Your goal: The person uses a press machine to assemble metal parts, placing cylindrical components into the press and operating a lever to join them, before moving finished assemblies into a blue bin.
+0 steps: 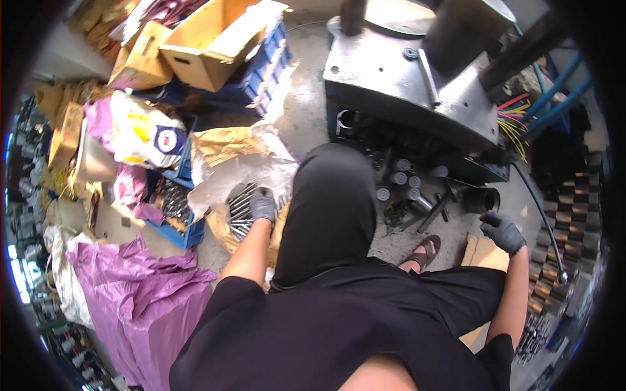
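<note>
Two gloved hands are working apart: the left hand (pixel 263 205) is curling its fingers onto loose steel pins (pixel 240 210) that could roll off beneath them, while the right hand (pixel 502 231) is hovering half-closed, empty, near a black cylinder (pixel 481 199).

From my remote seat I see a grey concrete floor (pixel 306 111), dusty and brightly lit near the top of the view. A heavy grey steel machine base (pixel 398 85) stands at upper right, with a bundle of red and yellow wires (pixel 512 120) and blue pipes (pixel 554 98) beside it. At upper left, open tan cardboard boxes (pixel 208 39) rest on blue plastic crates (pixel 261 72). Crumpled purple plastic sheeting (pixel 143 293) spreads over the lower left floor. A flat piece of brown cardboard (pixel 486 251) lies at right.
</note>
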### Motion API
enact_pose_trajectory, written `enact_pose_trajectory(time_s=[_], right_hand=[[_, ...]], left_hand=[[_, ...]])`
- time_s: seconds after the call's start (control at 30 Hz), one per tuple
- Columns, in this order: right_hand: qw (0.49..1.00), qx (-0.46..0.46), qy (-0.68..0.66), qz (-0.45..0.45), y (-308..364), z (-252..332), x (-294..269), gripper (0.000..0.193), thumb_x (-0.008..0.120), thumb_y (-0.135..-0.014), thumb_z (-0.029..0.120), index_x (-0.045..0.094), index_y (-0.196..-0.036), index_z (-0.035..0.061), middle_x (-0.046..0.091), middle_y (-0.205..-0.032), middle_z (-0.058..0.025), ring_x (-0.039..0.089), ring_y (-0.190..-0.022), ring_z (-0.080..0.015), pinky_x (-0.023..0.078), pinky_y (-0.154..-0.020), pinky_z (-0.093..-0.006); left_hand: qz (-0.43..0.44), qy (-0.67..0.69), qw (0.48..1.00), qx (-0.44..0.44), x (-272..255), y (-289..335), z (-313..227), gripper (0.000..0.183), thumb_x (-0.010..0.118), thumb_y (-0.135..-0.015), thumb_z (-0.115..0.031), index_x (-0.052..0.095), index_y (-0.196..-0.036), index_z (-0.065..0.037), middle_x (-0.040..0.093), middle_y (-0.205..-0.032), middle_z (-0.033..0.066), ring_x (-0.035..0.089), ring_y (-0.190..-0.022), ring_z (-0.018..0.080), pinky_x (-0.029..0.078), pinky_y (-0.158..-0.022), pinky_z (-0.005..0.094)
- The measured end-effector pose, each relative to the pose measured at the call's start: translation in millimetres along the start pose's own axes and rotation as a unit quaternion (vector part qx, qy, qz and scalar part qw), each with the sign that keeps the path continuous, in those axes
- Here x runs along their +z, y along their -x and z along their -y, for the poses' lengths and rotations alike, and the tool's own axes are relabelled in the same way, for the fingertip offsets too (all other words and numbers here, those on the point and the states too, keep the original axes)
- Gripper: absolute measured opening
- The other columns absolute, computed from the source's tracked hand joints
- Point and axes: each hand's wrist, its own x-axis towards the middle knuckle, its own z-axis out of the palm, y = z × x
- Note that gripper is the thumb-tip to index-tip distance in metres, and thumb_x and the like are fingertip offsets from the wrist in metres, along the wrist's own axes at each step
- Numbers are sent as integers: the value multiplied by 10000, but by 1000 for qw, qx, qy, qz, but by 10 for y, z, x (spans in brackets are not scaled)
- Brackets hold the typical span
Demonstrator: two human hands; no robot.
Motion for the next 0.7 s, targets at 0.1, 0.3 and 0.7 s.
enact_pose_trajectory(time_s=[0.1,0.3,0.7], right_hand=[[999,-40,-5,20,-18,29,21,306,722,-882,152,692,-1131,-24,745,-1021,-159,698,-961,-242,549,-869,-372],[987,-107,120,6,-233,244,240,332,700,-877,221,691,-1137,14,726,-1031,-201,710,-946,-338,564,-832,-409],[978,22,205,16,-1746,376,1563,832,735,-773,585,626,-1334,-20,650,-1294,-281,641,-1176,-418,502,-1010,-455]], left_hand=[[-30,217,972,85,-282,-331,-1060,254,655,-997,-214,689,-1093,19,745,-955,149,701,-830,222,551,-766,358],[79,540,740,392,-1756,-301,-3993,289,590,-1047,-242,656,-1206,-10,707,-993,91,680,-814,163,554,-762,297],[227,246,763,552,-1071,963,-5118,280,695,-957,-261,701,-1125,-38,740,-977,169,730,-942,274,560,-861,369]])
